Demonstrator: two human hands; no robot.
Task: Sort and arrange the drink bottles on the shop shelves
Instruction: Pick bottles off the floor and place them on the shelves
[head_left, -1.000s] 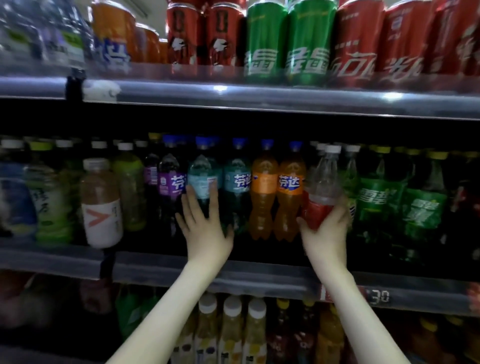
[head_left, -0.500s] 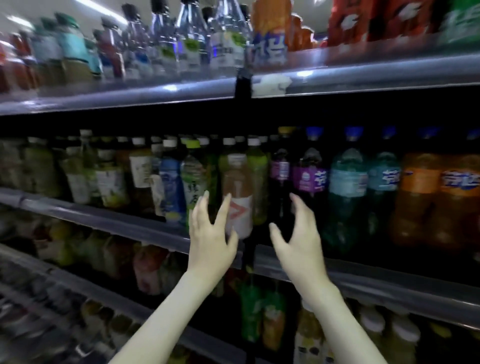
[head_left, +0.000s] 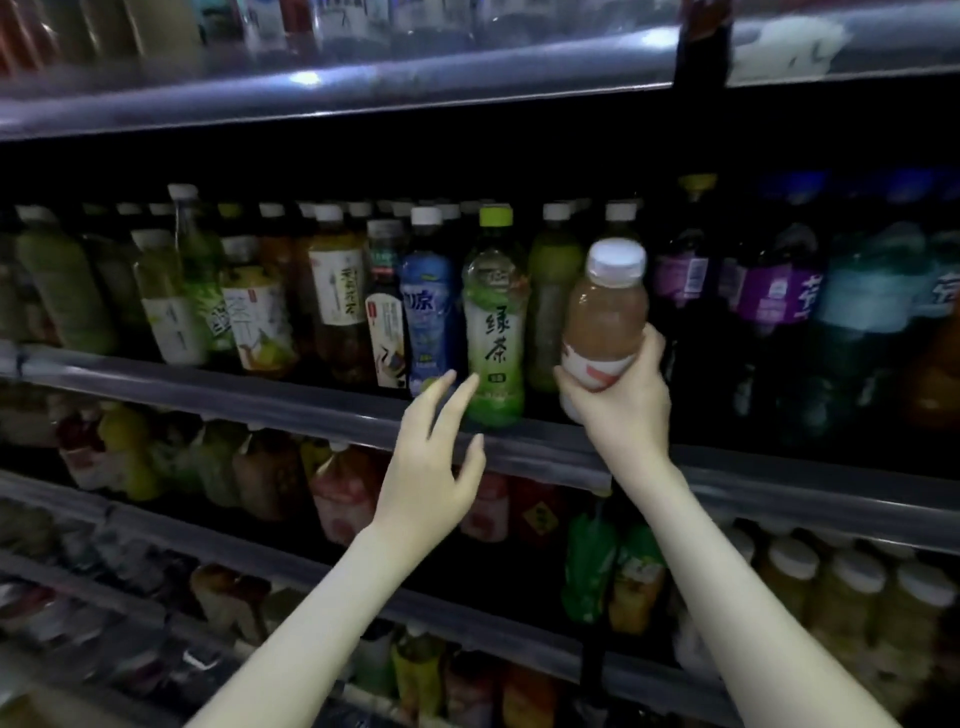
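My right hand (head_left: 621, 400) grips a brownish drink bottle (head_left: 605, 312) with a white cap and a white-and-red label, lifted and tilted a little in front of the middle shelf (head_left: 779, 475). To its left a green tea bottle (head_left: 493, 332) with a lime cap stands at the shelf's front edge. My left hand (head_left: 434, 467) reaches toward that bottle with fingers straight and spread, its fingertips close to the label's lower left; it holds nothing. A blue-labelled bottle (head_left: 426, 317) stands just left of the green tea.
Several tea and juice bottles (head_left: 249, 312) line the middle shelf to the left. Purple (head_left: 774, 296) and teal soda bottles stand to the right. The upper shelf (head_left: 363, 88) overhangs above. Lower shelves hold pink, green (head_left: 589, 571) and white-capped bottles (head_left: 852, 603).
The view has swung left along the shelves. My right hand let go of a clear red-labelled bottle, was empty, and now grips the brownish bottle. My left hand moved toward the green tea.
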